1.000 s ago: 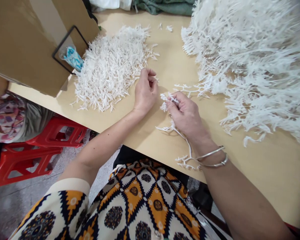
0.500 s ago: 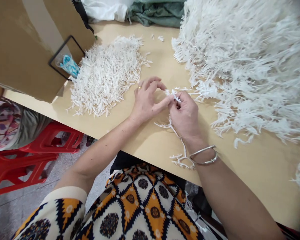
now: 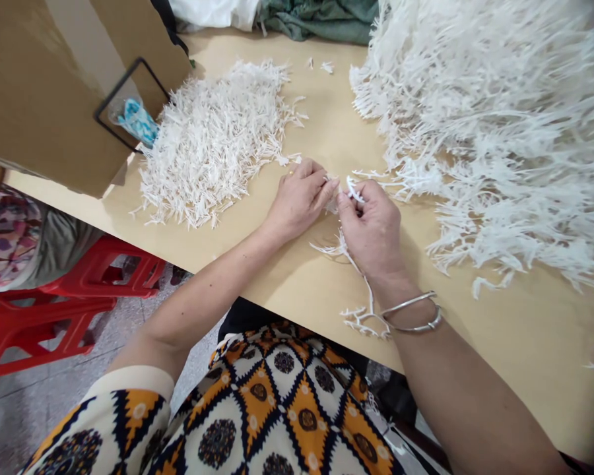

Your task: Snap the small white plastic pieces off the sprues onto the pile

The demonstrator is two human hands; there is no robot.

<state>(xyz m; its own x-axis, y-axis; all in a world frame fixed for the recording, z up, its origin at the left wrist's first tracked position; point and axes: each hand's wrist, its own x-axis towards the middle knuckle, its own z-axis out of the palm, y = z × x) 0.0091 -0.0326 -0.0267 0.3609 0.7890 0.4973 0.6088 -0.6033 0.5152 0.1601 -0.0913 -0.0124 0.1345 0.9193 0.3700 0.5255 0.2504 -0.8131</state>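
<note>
My right hand (image 3: 371,227) is closed on a thin white branched strand (image 3: 359,274), whose lower end trails over the table by my wrist. White tips poke out above its thumb and finger. Close beside it, my left hand (image 3: 299,201) pinches a small white piece at its fingertips. Behind my left hand lies a heap of short white pieces (image 3: 218,138). A larger pile of long white feathery strands (image 3: 490,132) spreads over the right side of the table.
A cardboard box (image 3: 74,86) stands at the left, with a black wire frame (image 3: 99,117) and a blue and white packet (image 3: 137,122) against it. Green cloth (image 3: 317,18) lies at the back. Red stools (image 3: 103,270) and a seated person are at the left.
The fingers of my left hand, spread before, have closed at the tips on a small white piece. My right hand keeps its hold. The view has shifted slightly.
</note>
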